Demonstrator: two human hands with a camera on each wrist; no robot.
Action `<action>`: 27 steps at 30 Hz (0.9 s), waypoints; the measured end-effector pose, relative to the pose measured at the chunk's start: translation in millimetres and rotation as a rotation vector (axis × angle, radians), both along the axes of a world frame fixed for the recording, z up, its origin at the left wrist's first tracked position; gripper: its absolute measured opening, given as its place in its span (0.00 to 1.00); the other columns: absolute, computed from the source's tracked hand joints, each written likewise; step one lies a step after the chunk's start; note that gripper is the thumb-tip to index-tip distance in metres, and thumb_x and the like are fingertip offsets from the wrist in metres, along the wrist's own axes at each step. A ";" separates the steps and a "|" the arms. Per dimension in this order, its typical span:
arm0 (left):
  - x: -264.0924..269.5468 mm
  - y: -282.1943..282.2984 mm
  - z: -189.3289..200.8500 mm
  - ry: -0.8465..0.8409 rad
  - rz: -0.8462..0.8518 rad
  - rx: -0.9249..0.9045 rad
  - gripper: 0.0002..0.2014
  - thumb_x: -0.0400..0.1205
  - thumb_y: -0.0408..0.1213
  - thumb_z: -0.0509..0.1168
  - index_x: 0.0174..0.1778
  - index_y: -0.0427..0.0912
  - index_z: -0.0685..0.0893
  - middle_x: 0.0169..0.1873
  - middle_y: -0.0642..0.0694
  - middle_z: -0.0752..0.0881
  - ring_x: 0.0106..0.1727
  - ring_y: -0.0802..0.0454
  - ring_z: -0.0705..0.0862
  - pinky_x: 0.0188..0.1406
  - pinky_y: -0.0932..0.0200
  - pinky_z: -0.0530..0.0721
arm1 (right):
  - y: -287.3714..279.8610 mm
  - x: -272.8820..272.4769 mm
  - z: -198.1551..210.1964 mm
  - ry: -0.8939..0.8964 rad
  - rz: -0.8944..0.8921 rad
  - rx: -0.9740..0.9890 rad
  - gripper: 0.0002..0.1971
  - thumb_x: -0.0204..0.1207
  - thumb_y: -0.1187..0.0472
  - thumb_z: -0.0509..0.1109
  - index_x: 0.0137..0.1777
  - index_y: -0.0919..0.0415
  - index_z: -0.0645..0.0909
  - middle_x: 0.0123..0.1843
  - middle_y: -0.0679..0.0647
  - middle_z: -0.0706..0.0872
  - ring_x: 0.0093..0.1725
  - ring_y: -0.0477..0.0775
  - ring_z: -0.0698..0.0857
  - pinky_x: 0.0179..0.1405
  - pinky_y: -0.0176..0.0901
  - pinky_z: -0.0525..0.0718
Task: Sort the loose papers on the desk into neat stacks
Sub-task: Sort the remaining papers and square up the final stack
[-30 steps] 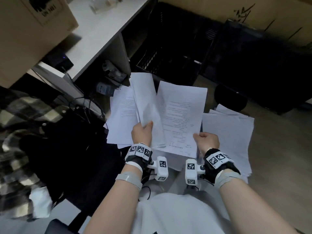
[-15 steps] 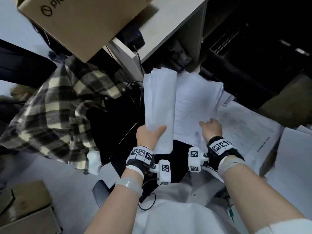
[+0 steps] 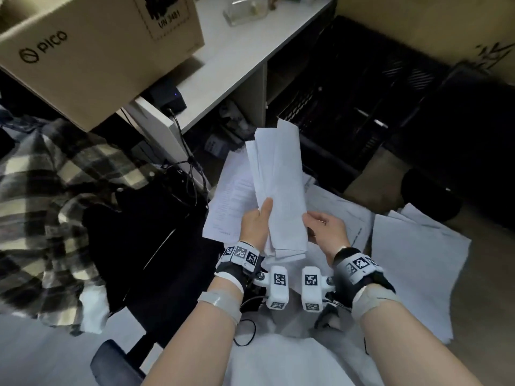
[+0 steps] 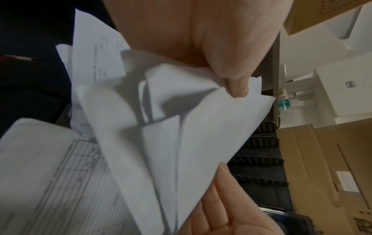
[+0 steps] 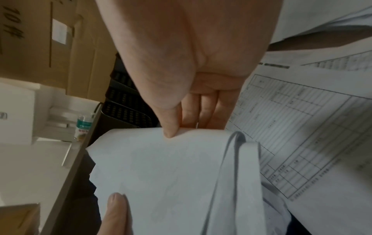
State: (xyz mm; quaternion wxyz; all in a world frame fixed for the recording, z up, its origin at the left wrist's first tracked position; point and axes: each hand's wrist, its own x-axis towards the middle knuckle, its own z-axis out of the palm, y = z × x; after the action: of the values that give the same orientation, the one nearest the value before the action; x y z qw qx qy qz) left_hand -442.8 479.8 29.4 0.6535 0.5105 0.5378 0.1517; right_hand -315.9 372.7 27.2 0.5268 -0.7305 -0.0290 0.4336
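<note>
White surface (image 3: 237,51) runs across the upper part of the head view, carrying a brown cardboard box (image 3: 97,51) printed PICO and a clear container (image 3: 245,9) farther back. Black crates (image 3: 348,87) sit in the dark space to its right; a plaid shirt (image 3: 50,196) lies at the left.

Held bundle of white sheets (image 3: 278,190) stands roughly upright between both hands, bowed lengthwise, sheet edges fanned at its lower end.

Left hand (image 3: 255,225): grips the bundle's lower left edge, thumb pressed on the front face, fingers hidden behind. Left wrist view shows the thumb (image 4: 235,85) pinching several sheets together.

Right hand (image 3: 326,229): on the bundle's lower right edge, thumb tip on the paper; right wrist view shows thumb (image 5: 171,127) in front and fingers (image 5: 203,109) behind, nipping the edge.

Hands are close together, one on each side of the bundle.

Printed sheets (image 3: 231,196) lie just behind and left of the bundle. Gridded form pages (image 3: 342,215) lie under the right hand. Blank white stack (image 3: 418,268) lies further right, edges uneven.
</note>
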 end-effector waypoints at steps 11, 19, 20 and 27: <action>18.0 -64.7 29.2 -0.121 0.241 0.008 0.12 0.89 0.45 0.61 0.46 0.47 0.87 0.46 0.48 0.92 0.52 0.48 0.89 0.58 0.50 0.85 | -56.9 23.5 29.1 -0.078 0.255 0.214 0.22 0.77 0.58 0.76 0.72 0.55 0.81 0.65 0.44 0.86 0.63 0.40 0.84 0.63 0.37 0.82; 24.0 -114.2 47.5 -0.205 0.434 -0.083 0.22 0.83 0.51 0.64 0.64 0.38 0.87 0.55 0.43 0.92 0.59 0.45 0.90 0.66 0.46 0.84 | -87.6 40.3 25.6 0.006 0.245 0.269 0.19 0.80 0.69 0.71 0.69 0.58 0.83 0.64 0.49 0.88 0.63 0.42 0.86 0.63 0.37 0.84; 23.9 -116.5 49.5 -0.193 0.431 -0.067 0.18 0.85 0.48 0.64 0.60 0.38 0.88 0.52 0.44 0.93 0.57 0.46 0.90 0.62 0.48 0.86 | -88.5 41.0 23.2 0.033 0.240 0.265 0.18 0.80 0.69 0.71 0.69 0.57 0.83 0.64 0.50 0.88 0.64 0.45 0.86 0.64 0.40 0.84; 16.2 -114.8 37.8 -0.024 0.337 0.087 0.14 0.86 0.48 0.63 0.43 0.41 0.84 0.41 0.42 0.86 0.43 0.48 0.83 0.50 0.46 0.84 | -84.1 35.0 32.6 -0.029 0.312 0.245 0.13 0.83 0.64 0.67 0.58 0.43 0.86 0.61 0.42 0.88 0.60 0.42 0.86 0.55 0.35 0.83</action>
State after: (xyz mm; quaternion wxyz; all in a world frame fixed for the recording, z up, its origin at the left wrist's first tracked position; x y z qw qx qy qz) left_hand -426.6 364.9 67.1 0.6024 0.4393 0.6007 0.2885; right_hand -280.9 288.6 59.8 0.5379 -0.6536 -0.2019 0.4926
